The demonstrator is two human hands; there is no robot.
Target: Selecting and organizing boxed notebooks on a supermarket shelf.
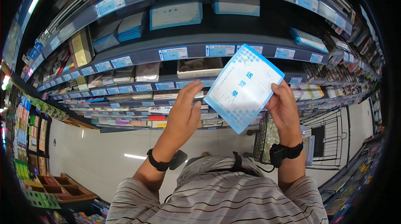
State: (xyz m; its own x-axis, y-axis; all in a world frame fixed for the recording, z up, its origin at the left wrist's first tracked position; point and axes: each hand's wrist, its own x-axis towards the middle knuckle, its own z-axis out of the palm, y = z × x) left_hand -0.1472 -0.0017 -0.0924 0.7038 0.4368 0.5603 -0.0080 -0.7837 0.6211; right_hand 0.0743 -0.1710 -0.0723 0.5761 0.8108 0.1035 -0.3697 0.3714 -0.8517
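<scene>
A blue and white paper form booklet (241,98), printed with several large characters, is held at its right edge by my right hand (282,106), thumb on the cover and fingers behind. It is tilted in front of the shelves. My left hand (184,114) is just left of the booklet, apart from it, fingers raised and holding nothing. Beyond, on the upper shelf, lie similar blue-edged booklets: one stack (176,14) at centre left, another (237,3) to its right and a thin pile (308,39) at the far right. Grey and blue pads (130,27) lie at the left.
Shelf edges with price tags (173,53) run across the view. An open white box (200,69) is on the shelf below. A wire shopping cart (329,139) with goods stands at my right on the tiled floor. Wooden display bins (62,186) are at the lower left.
</scene>
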